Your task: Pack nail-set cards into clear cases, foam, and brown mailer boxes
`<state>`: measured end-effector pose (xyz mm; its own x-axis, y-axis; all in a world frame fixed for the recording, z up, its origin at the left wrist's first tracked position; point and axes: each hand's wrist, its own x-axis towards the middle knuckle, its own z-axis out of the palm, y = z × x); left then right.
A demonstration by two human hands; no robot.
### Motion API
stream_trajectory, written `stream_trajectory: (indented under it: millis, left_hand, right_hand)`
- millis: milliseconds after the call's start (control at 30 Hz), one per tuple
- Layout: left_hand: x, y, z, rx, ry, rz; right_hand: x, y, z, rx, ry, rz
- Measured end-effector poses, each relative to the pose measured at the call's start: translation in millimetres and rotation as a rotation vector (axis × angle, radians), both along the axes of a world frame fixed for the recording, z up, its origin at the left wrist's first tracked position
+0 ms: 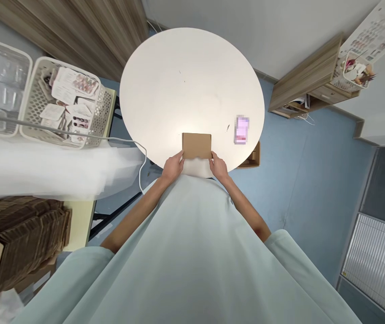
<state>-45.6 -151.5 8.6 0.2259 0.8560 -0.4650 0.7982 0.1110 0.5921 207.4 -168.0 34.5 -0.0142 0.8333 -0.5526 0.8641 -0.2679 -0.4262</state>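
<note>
Box point(197, 146) — plain brown; table point(212, 67) — white; blue floor point(314, 180).

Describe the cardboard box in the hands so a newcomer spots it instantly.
Find the round white table. At its near edge, the left hand and right hand hold a brown cardboard box by its near corners. It is plain brown, unlike the pixelated pink item to its right, and over the tabletop, unlike the open carton partly hidden by the table's edge.

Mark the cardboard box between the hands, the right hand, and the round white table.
Cardboard box point(197, 146): head view, middle of its brown face.
Right hand point(219, 167): head view, back of the hand.
Round white table point(192, 67): head view, bare surface beyond the box.
</note>
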Motion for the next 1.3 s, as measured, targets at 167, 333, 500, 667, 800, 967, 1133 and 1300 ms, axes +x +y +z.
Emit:
stream_trajectory:
  millis: [167, 333, 500, 667, 800, 967, 1133, 1300]
  left_hand:
    - [2.1, -4.6, -8.9, -0.045, -0.002, 0.043]
    - [4.2, -7.3, -18.8, -0.064, -0.085, 0.165]
    - [11.5, -8.6, -29.2, -0.059, -0.21, 0.338]
    - [16.9, -5.5, -36.9, -0.067, -0.235, 0.415]
    - [17.2, -1.0, -42.3, -0.104, -0.189, 0.392]
    - [14.7, 2.8, -46.1, -0.124, -0.194, 0.408]
    - [11.2, 5.9, -43.4, -0.117, -0.219, 0.417]
    - [7.1, 4.3, -31.6, -0.143, -0.286, 0.404]
  right_hand:
    - [-0.3, -7.7, -10.2, -0.02, 0.01, 0.0]
    - [2.8, -16.1, -25.7, 0.018, 0.139, -0.092]
    - [5.0, -18.2, -42.0, 0.073, 0.242, -0.232]
    - [5.0, -11.9, -52.7, 0.1, 0.245, -0.329]
    - [3.9, -6.5, -58.5, 0.109, 0.229, -0.356]
    - [3.4, -2.0, -64.4, 0.123, 0.216, -0.348]
    - [4.1, 1.1, -69.6, 0.157, 0.219, -0.334]
    - [4.7, 1.4, -66.9, 0.176, 0.264, -0.33]
